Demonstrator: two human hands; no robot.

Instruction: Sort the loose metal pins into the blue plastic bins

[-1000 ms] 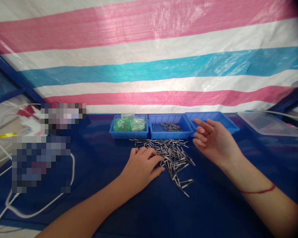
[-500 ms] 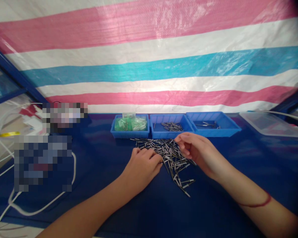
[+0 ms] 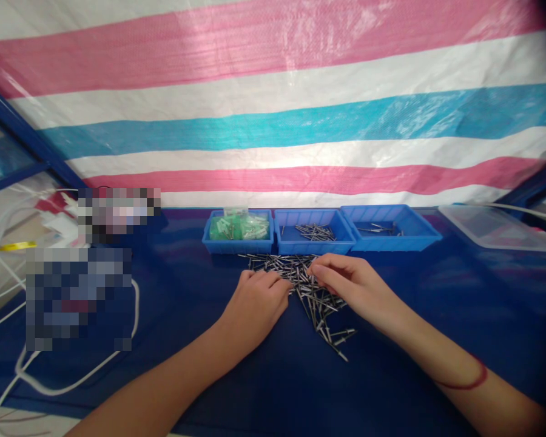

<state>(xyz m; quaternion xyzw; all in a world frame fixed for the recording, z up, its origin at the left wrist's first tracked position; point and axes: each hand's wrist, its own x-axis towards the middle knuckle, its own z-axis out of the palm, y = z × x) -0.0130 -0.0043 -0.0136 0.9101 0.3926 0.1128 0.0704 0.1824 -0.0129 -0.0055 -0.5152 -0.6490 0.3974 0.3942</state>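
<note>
A pile of small metal pins (image 3: pixel 321 300) lies on the blue table cover (image 3: pixel 391 364) in front of three blue trays. My left hand (image 3: pixel 255 303) rests palm down at the pile's left edge, its fingers curled with the tips among the pins. From the right, my right hand (image 3: pixel 350 285) reaches into the top of the pile, fingers and thumb pinched together on pins. The middle tray (image 3: pixel 313 247) holds a few pins, and so does the right tray (image 3: pixel 394 244). The left tray (image 3: pixel 236 247) holds green packets (image 3: pixel 239 228).
A clear plastic box (image 3: pixel 491 233) sits at the far right. White cables (image 3: pixel 73 382) loop over the table's left side beside blurred-out items. A pink, white and blue striped tarpaulin (image 3: pixel 273 121) hangs right behind the trays.
My right hand came down from beside the right tray, open, to the pile and closed its fingers on pins. My left hand stayed in place and curled its fingers a little.
</note>
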